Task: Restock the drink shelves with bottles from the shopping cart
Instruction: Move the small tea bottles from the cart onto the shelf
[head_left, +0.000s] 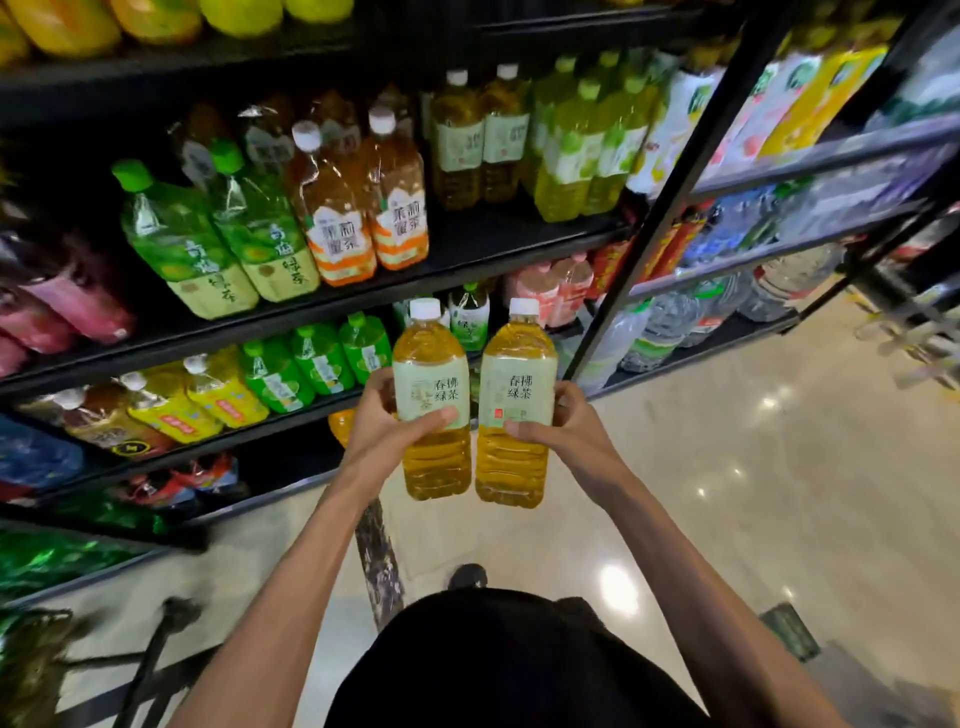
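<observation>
The left hand (382, 418) grips the left green tea bottle (435, 462) and the right hand (563, 423) grips the right green tea bottle (511, 467) — both upright, white-capped, side by side, held before the drink shelves (493, 241).

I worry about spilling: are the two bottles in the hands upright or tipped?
Upright. The left bottle and right bottle point white caps up, bases down; the left hand and right hand grip their labels.
</observation>
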